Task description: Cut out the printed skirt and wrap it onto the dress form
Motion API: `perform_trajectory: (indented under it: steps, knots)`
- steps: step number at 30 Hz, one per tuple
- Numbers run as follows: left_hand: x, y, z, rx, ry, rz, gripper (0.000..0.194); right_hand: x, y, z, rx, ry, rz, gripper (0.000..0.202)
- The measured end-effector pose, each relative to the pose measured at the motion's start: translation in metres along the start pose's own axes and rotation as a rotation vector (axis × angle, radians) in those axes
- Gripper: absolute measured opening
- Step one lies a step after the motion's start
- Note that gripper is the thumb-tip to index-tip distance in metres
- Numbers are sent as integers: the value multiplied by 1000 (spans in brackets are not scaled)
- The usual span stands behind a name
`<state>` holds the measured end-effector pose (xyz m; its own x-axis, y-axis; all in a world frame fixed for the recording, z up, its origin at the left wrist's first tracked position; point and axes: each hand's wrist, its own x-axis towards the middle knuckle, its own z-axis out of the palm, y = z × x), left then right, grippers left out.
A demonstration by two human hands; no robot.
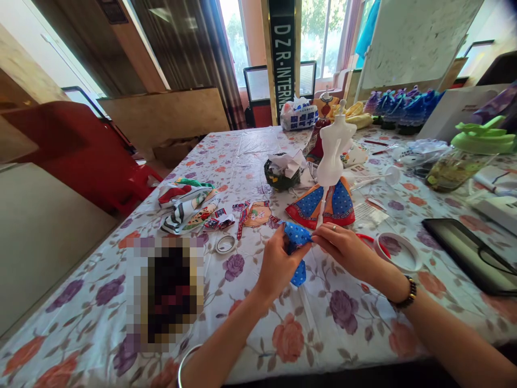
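A piece of blue patterned fabric [297,235] is held between both hands above the flowered tablecloth. My left hand [278,258] has its fingers closed around the left part of the fabric, and a loose end hangs below. My right hand [338,245], with a ring on one finger, pinches the fabric's right edge. Just beyond the hands stands a small white dress form [332,151] on a thin stem. Around its foot lies a blue, orange and red doll skirt [341,202]. An orange cut fabric piece [258,214] with red trim lies further left.
Left of the hands are a tape roll [225,244] and folded printed fabrics [189,202]. A dark basket [280,175] holds white scraps. To the right lie a white ring-shaped roll [399,253], a black tablet-like object [464,256] and a green-lidded jug [460,156]. A pixelated patch hides something at left.
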<state>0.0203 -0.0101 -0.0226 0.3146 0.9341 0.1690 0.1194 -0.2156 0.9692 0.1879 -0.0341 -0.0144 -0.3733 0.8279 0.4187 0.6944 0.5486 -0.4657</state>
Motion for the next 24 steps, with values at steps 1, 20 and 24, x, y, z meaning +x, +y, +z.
perform_trajectory:
  steps: [1, 20, 24]
  knots:
    - [0, 0, 0, 3, -3, -1, 23, 0, 2, 1, -49, 5, -36, 17]
    - [1, 4, 1, -120, 3, -54, 23, -3, -3, -6, 15, 144, -13, 15]
    - [0, 4, 1, -93, -1, -41, 23, -4, -4, -7, 41, 125, -7, 16]
